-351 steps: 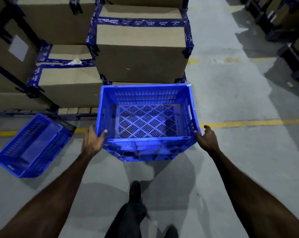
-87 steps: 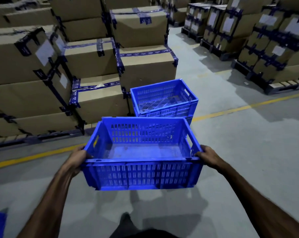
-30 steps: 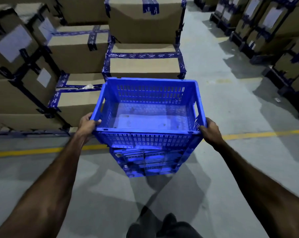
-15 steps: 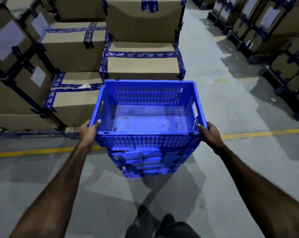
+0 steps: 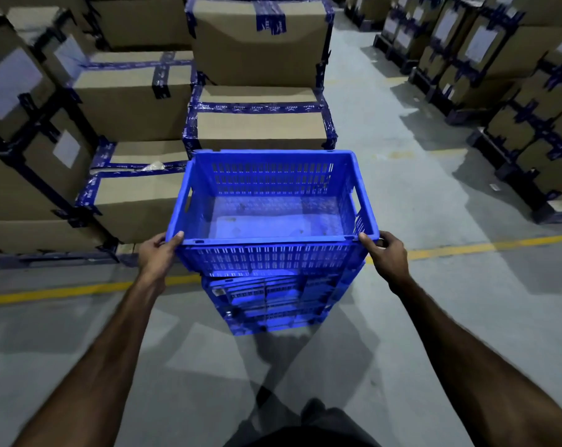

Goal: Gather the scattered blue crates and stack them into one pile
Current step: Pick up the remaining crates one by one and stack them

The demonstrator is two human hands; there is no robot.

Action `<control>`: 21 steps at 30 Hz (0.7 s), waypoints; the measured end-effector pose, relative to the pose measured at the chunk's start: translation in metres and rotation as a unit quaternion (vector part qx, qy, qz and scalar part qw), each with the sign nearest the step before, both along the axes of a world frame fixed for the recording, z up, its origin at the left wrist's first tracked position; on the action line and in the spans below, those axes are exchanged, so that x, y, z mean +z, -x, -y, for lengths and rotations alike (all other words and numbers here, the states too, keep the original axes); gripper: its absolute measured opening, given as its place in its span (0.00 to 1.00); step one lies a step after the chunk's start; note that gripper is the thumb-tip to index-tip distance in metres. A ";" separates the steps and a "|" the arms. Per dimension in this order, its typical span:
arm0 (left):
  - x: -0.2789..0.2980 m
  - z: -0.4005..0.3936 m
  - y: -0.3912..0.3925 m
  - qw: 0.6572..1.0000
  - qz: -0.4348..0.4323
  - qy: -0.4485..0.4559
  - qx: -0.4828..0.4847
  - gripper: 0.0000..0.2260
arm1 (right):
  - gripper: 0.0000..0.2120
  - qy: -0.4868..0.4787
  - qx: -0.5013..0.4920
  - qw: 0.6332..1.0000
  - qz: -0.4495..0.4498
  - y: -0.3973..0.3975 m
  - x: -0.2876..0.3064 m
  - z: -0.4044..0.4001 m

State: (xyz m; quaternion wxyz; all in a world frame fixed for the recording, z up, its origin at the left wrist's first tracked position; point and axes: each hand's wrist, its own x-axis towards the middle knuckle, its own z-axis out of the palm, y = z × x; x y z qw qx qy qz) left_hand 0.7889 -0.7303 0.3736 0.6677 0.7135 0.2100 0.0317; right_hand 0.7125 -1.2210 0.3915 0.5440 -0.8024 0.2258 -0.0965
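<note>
Item one: a blue perforated plastic crate with slotted walls and a solid floor, centre of the frame, open side up. We hold it at its near corners. It sits directly over a pile of blue plastic crates standing on the grey concrete floor; we cannot tell whether the upper crate is fully seated on the pile or just above it.

Item two: our left hand, left of centre. Its thumb lies on the near left corner of the crate's rim, and the fingers curl round the outside of the left wall, so the corner sits between thumb and fingers.

Item three: our right hand, right of centre. Its thumb presses the near right corner of the rim, and the fingers curl behind the right wall, gripping the corner likewise.

Item four: brown cardboard cartons bound with dark blue tape, stacked across the upper left and upper centre, just behind the crates. Further taped cartons on pallets stand at the upper right.

Item five: a yellow painted floor line, running across the middle of the frame, passing behind the pile.
</note>
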 end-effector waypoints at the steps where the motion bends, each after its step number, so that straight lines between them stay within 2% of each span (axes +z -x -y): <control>1: 0.000 0.000 0.001 1.000 0.008 -0.014 0.003 0.15 | 0.19 0.001 -0.005 1.000 -0.001 -0.001 -0.001 0.000; 9: 0.001 0.014 0.008 1.000 0.001 -0.020 -0.003 0.12 | 0.20 0.001 -0.005 1.000 0.000 -0.013 -0.002 0.013; 14: -0.002 0.020 0.014 1.000 -0.001 -0.011 0.006 0.16 | 0.20 0.008 0.008 1.000 0.000 -0.019 0.001 0.021; 16: 0.000 0.025 0.016 1.000 0.000 -0.014 0.009 0.14 | 0.21 0.010 0.009 1.000 -0.002 -0.021 -0.001 0.025; 21: 0.001 0.038 0.027 0.999 0.013 -0.034 0.021 0.13 | 0.26 0.001 0.009 1.000 -0.005 -0.025 -0.006 0.035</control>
